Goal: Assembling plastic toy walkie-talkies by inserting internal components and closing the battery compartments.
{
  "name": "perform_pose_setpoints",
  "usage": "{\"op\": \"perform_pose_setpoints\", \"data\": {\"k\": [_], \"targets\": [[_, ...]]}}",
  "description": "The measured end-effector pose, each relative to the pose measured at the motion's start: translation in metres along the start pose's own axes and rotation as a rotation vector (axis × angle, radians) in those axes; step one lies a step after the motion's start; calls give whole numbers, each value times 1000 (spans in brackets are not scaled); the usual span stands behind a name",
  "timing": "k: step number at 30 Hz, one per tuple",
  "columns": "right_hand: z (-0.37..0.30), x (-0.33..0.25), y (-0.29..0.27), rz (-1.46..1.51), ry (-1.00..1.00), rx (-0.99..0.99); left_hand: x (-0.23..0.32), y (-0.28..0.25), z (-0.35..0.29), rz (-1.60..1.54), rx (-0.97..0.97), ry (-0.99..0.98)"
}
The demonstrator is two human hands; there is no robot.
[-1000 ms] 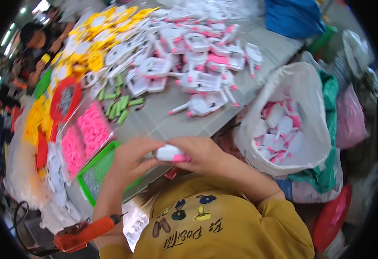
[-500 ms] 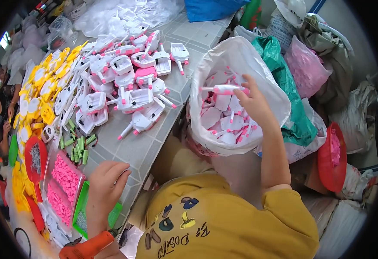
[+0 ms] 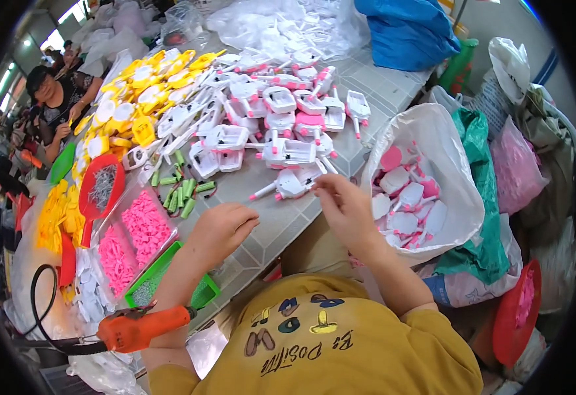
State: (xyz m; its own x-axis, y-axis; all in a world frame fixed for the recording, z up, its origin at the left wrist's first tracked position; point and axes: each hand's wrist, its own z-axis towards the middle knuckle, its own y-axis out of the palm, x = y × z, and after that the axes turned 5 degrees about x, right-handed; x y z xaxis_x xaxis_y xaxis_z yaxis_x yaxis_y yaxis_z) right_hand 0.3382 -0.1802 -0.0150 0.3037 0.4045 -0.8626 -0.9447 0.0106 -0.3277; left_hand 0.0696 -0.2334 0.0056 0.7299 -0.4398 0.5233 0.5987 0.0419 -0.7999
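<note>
Right hand [image 3: 348, 209] at the near edge of the worktop [image 3: 281, 227], fingertips closing toward a white-and-pink plastic toy piece [image 3: 287, 186] that lies at the front of the pile of like pieces [image 3: 271, 125]; whether the fingertips already touch it cannot be told, and nothing shows pinched between them — the grip reads as partly open and empty; left hand [image 3: 220, 228] rests knuckles-up on the bare tiles beside the toy piece, fingers loosely curled, holding nothing visible

To take the piece well, the judgement is that the right fingertips should close on its wider white body rather than its thin stick-like end, which would pivot; the nearest piece lies apart from its neighbours on the near side, so a low approach from the worktop edge should lift it without dragging others; the left hand is near enough to steady or receive it

Pose: both forearms come up from the lower edge over the yellow shirt [image 3: 340, 349]; the right wrist is bent inward, the hand between the pile and the white bag [image 3: 443, 164] of finished pink-and-white parts just to its right; the left forearm passes over the green tray [image 3: 199, 293], with the orange power tool [image 3: 140, 327] lying near the elbow; pink small parts [image 3: 133, 237] sit in clear bags further left
</note>
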Motion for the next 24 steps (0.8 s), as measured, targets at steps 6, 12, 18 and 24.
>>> {"op": "perform_pose_setpoints", "data": {"k": [6, 12, 18, 24], "targets": [[8, 41, 45, -223, 20, 12, -38, 36, 12, 71, -48, -78], [4, 61, 47, -212, 25, 112, -59, 55, 20, 150, -38, -123], [3, 39, 34, -234, 44, -11, -58, -6, 23, -132, 86, -148], [7, 5, 58, 127, 86, -595, -57, -45, 7, -329, -80, -89]]}}
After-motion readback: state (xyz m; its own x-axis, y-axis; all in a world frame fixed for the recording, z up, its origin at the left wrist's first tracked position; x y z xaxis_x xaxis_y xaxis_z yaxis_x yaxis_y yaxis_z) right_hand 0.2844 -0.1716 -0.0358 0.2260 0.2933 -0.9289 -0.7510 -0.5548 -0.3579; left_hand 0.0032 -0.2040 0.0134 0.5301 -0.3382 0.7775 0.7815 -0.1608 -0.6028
